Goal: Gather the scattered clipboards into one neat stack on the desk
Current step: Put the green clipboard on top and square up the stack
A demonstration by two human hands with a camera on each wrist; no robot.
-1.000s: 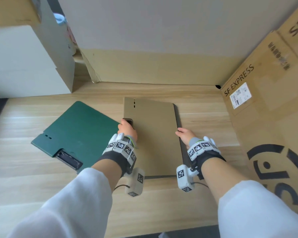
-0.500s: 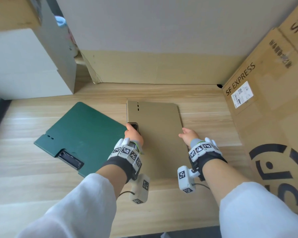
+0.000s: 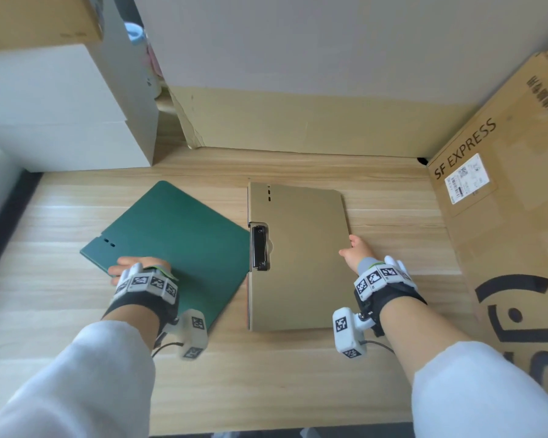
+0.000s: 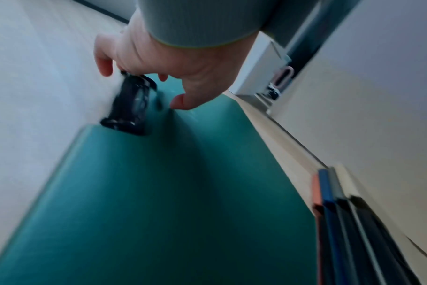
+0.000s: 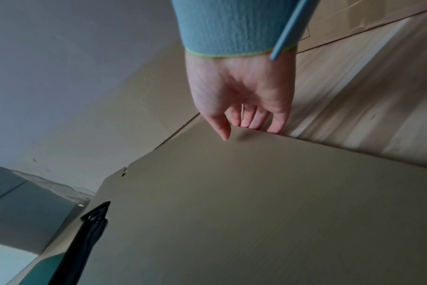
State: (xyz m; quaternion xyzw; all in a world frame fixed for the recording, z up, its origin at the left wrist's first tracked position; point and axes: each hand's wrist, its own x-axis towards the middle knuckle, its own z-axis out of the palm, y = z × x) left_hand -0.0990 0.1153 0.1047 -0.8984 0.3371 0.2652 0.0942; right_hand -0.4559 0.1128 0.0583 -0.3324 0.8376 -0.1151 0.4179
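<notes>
A tan clipboard (image 3: pixel 301 263) lies on top of a stack in the middle of the wooden desk (image 3: pixel 266 380), its black clip (image 3: pixel 259 248) on the left edge. Orange, blue and grey edges of the stack (image 4: pixel 329 192) show beneath it. My right hand (image 3: pixel 352 251) pinches the tan clipboard's (image 5: pixel 256 202) right edge, thumb (image 5: pixel 222 131) on top and fingers behind it. A dark green clipboard (image 3: pixel 178 245) lies askew to the left, its corner touching the stack. My left hand (image 3: pixel 136 270) curls over its clip (image 4: pixel 130 108) end, thumb (image 4: pixel 181 102) on the board; this view is blurred.
White boxes (image 3: pixel 60 121) stand at the back left and a cardboard panel (image 3: pixel 298 121) along the back. A large SF Express carton (image 3: pixel 503 222) walls off the right side. Bare desk lies between the clipboards and the front edge.
My left hand left the tan clipboard's clip and moved left onto the green clipboard's clip end. The tan clipboard now covers the dark board that showed along its right side.
</notes>
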